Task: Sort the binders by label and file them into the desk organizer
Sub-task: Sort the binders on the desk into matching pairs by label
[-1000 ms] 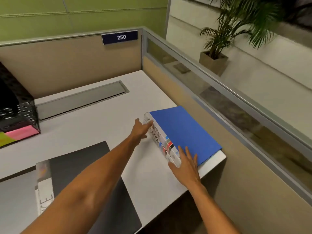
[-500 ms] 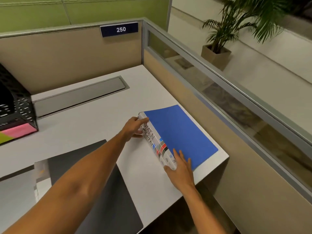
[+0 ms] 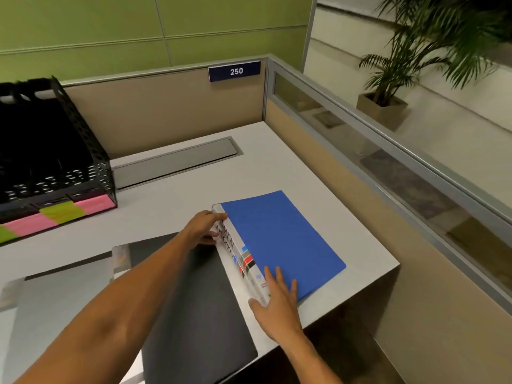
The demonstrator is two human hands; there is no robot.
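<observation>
A blue binder [image 3: 279, 239] lies flat on the white desk [image 3: 171, 200], its white labelled spine facing left. My left hand [image 3: 203, 227] grips the far end of the spine, fingers curled over its top edge. My right hand [image 3: 277, 303] holds the near end, fingers flat on the blue cover and thumb against the spine's end. A dark grey binder [image 3: 199, 314] lies flat just left of the blue one, under my left forearm. The black mesh desk organizer [image 3: 55, 162] stands at the far left with pink and green labels [image 3: 55, 214] along its front.
A grey cable hatch [image 3: 174, 162] is set into the desk near the back partition with a "250" sign [image 3: 235, 71]. A glass-topped partition [image 3: 388, 173] runs along the right. The desk's front right corner [image 3: 388, 264] lies close to the binder. A potted palm [image 3: 393, 79] stands beyond.
My left hand has closed over the far end of the spine. The blue binder has slid left, against the dark binder. The view has tilted up, showing more of the organizer.
</observation>
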